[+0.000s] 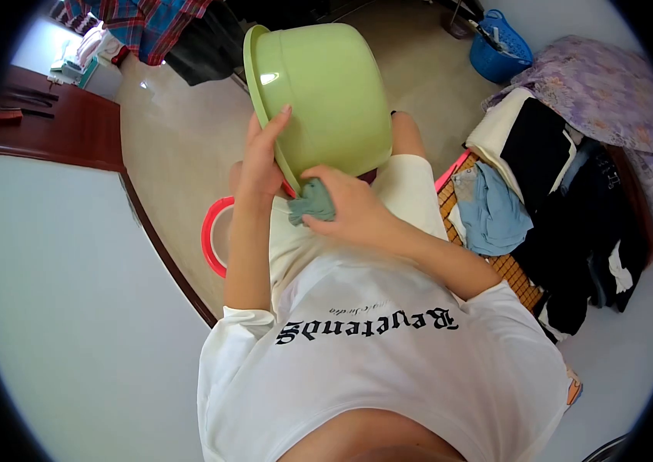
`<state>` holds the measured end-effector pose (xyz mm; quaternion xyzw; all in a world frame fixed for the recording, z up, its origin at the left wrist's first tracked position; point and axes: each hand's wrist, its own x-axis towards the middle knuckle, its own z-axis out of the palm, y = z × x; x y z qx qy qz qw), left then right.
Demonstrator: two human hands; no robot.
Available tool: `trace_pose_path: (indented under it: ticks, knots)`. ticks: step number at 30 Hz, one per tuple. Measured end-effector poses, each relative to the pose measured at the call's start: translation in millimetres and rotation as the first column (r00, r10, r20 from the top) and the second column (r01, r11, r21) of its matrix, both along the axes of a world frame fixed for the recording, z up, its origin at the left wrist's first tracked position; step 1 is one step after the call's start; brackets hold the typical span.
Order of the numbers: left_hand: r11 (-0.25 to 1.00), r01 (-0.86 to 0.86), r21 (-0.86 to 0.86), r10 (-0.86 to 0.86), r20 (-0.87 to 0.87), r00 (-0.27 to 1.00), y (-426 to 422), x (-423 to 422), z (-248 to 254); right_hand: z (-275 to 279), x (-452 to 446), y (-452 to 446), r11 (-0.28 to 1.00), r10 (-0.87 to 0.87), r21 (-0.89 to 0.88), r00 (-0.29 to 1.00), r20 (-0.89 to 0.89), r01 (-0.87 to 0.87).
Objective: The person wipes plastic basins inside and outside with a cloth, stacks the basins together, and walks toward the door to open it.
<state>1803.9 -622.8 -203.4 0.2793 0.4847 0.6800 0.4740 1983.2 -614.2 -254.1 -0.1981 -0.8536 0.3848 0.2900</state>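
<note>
A light green plastic basin (334, 92) is tipped on its side above my lap, its rim towards the left. My left hand (263, 154) grips that rim, thumb on the outer wall and the other fingers out of sight behind it. In my right hand (349, 202) is a bunched grey-green cloth (313, 203), pressed near the lower part of the rim. The inside of the basin faces away from view.
A red-rimmed bucket (219, 235) stands on the floor by my left leg. To the right, folded and piled clothes (493, 208) lie on a woven mat (517, 279). Further back are a blue basket (500, 48) and hanging clothes (145, 27). A white panel (72, 292) borders the left side.
</note>
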Motion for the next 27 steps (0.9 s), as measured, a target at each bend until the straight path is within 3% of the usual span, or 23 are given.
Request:
trace_pose_path:
  ticks: [3, 4, 7, 9, 11, 14, 15, 16, 17, 18, 20, 22, 24, 25, 27]
  knots:
    - [0.999, -0.035, 0.011, 0.035, 0.04, 0.999, -11, 3, -8, 32, 30, 15, 0.92, 0.111, -0.372, 0.992, -0.065, -0.127]
    - [0.999, -0.041, 0.008, 0.041, 0.047, 0.998, -14, 5, -7, 44, 38, 21, 0.917, 0.119, -0.378, 0.992, -0.053, -0.13]
    - [0.999, -0.038, -0.014, 0.039, 0.072, 0.997, -21, 7, -19, 66, 48, 35, 0.957, -0.035, -0.288, 0.972, -0.231, -0.034]
    - [0.999, -0.027, -0.028, 0.029, 0.083, 0.996, -27, 12, -21, 69, 41, 40, 0.915, -0.306, -0.392, 0.792, -0.528, 0.092]
    - [0.983, -0.055, -0.176, 0.064, 0.045, 0.997, -33, 23, -10, 71, 29, 46, 0.913, -0.303, -0.401, 0.779, -0.549, 0.072]
    - [0.989, -0.033, -0.144, 0.043, 0.062, 0.997, -38, 26, -18, 64, -7, 59, 0.917, -0.276, -0.398, 0.693, -0.666, -0.018]
    - [0.989, -0.034, -0.142, 0.042, 0.059, 0.997, -41, 26, -20, 61, -15, 66, 0.977, -0.214, -0.144, 0.766, -0.606, 0.159]
    - [0.989, -0.047, -0.14, 0.057, 0.067, 0.996, -43, 27, -22, 57, -23, 69, 0.945, -0.182, 0.141, 0.834, -0.521, 0.294]
    - [0.989, -0.06, -0.136, 0.071, 0.076, 0.995, -45, 27, -25, 47, -35, 64, 0.974, -0.198, -0.003, 0.844, -0.498, 0.227]
    - [0.99, -0.059, -0.13, 0.069, 0.072, 0.995, -46, 26, -30, 37, -40, 62, 0.974, -0.197, 0.002, 0.841, -0.503, 0.229]
    - [0.994, -0.028, -0.105, 0.026, -0.018, 1.0, -50, 22, -42, 26, -45, 60, 0.912, -0.137, 0.346, 0.958, -0.254, 0.222]
    - [0.999, 0.003, -0.047, -0.004, -0.027, 1.0, -58, 10, -62, 29, -40, 46, 0.921, -0.175, 0.311, 0.963, -0.203, 0.233]
    - [0.999, 0.032, -0.002, -0.032, -0.029, 0.999, -67, 12, -67, 20, -33, 42, 0.958, 0.01, 0.275, 0.946, -0.324, 0.084]
    - [0.997, -0.058, -0.05, 0.057, -0.011, 0.998, -70, 18, -63, 18, -29, 37, 0.959, 0.013, 0.272, 0.948, -0.318, 0.078]
    - [0.981, -0.171, -0.091, 0.188, 0.247, 0.951, -71, 29, -50, 16, -22, 27, 0.933, 0.177, 0.346, 0.964, -0.2, -0.099]
